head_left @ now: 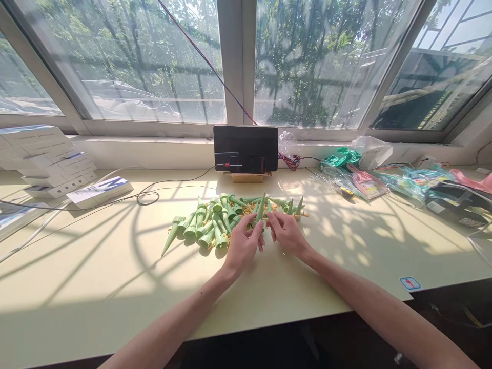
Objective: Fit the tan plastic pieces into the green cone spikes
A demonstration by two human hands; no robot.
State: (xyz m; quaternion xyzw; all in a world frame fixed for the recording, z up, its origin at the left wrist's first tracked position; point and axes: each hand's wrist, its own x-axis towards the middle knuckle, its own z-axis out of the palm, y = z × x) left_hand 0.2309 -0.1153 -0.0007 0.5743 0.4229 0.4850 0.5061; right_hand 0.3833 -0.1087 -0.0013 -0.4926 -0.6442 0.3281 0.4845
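Observation:
A green plastic cone-shaped spike (pixel 261 207) stands tip-up between the thumb and fingers of my left hand (pixel 243 243). Close beside it, my right hand (pixel 288 233) has its fingers curled together at the right edge of the pile. A bit of green shows at its fingertips, but what they grip is hidden. Just beyond both hands lies a pile of similar green spikes (pixel 200 215), several with round caps. Small yellow-orange parts (pixel 246 211) are mixed in among them, partly covered by the spikes and my hands.
A dark tablet (pixel 246 141) stands behind the pile, with a phone (pixel 247 164) on a small stand before it. White boxes (pixel 57 164) are stacked at left beside cables (pixel 148 196). Plastic-bagged items (pixel 365 182) and a black object (pixel 457 202) lie at right.

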